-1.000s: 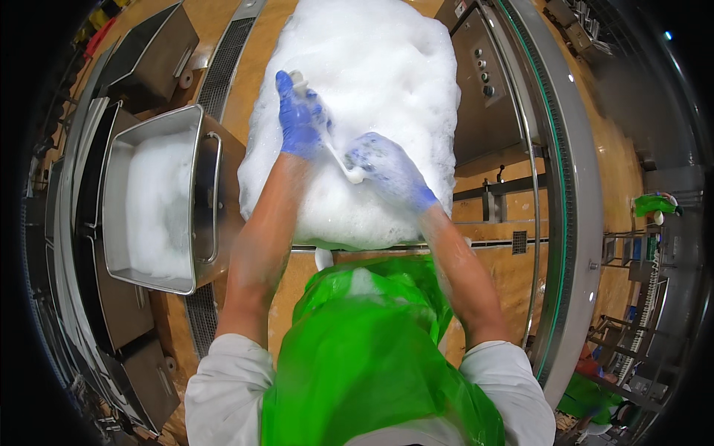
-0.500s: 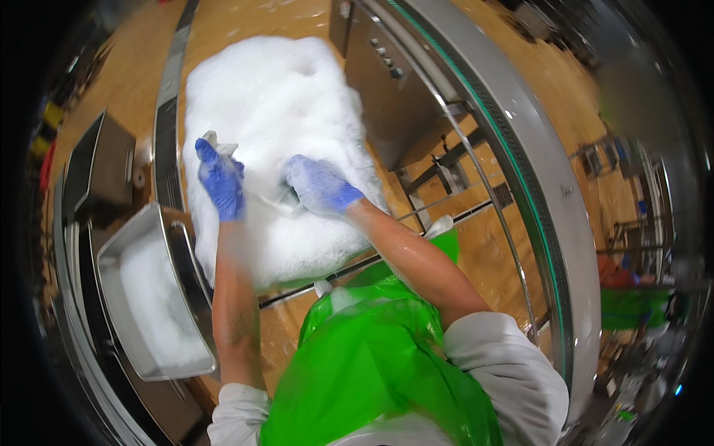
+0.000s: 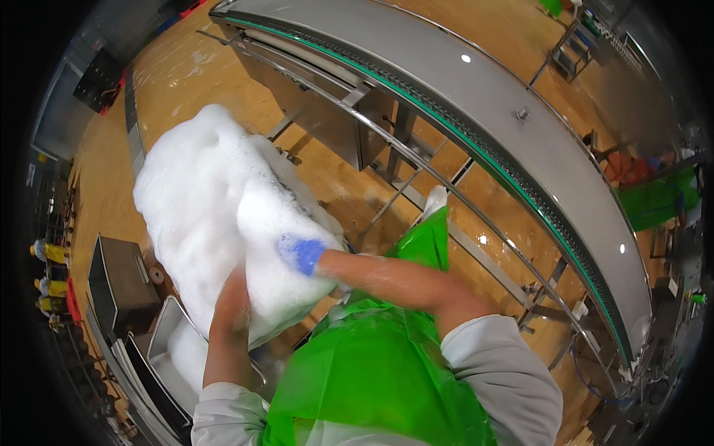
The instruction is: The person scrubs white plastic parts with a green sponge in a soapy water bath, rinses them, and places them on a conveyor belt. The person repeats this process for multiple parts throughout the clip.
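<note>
Across the upper right sweeps a long, curved grey metal conveyor with a green edge strip, and left of it, right in front of the person, stands a great heap of white foam! A shiny green plastic apron sits below; a rectangular metal tub waits lower left. The blue-gloved right hand is in the foam, fingers covered; the left hand is buried. Neither grip can be told.

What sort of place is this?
Perhaps a factory's washing area: a large heap of white foam, a long metal conveyor-like machine and a metal bin suggest it.
</note>
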Tool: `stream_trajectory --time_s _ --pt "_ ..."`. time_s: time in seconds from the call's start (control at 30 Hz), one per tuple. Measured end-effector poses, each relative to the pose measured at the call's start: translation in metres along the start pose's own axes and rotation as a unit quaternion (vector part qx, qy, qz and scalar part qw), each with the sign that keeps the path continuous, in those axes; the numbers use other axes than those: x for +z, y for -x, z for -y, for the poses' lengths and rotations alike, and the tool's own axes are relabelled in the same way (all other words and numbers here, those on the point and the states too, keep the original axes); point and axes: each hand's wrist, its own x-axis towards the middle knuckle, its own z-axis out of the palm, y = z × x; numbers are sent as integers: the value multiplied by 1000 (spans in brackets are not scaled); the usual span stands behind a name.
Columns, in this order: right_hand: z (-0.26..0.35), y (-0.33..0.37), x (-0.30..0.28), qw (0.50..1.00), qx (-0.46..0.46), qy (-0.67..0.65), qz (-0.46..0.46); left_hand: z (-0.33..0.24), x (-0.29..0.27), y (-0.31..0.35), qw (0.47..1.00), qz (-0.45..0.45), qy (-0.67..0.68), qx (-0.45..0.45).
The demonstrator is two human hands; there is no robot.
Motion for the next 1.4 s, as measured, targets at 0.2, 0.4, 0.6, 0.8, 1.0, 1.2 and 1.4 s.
stream_trajectory --time_s 0.2,0.4,0.6,0.8,1.0,1.2,1.4 --pt "-19 -37 9 990 -36 59 120 7 -85 52 997 -1 73 -4" --pt "16 -95 -48 975 -57 209 51 -12 -185 100 945 -129 300 23" --pt "21 -112 -4 936 -37 345 54 -18 -164 113 858 -325 397 37" --pt "70 -72 -92 992 -12 -96 80 -17 -154 127 610 -182 753 -167" --pt "157 -63 -132 988 10 -129 -80 -39 -124 97 840 -261 475 -37" --pt "147 -88 -109 993 -42 2 -110 -43 -155 124 853 -197 482 -31" --pt "140 -84 -115 998 19 -66 -16 -20 -142 139 785 -98 611 23"
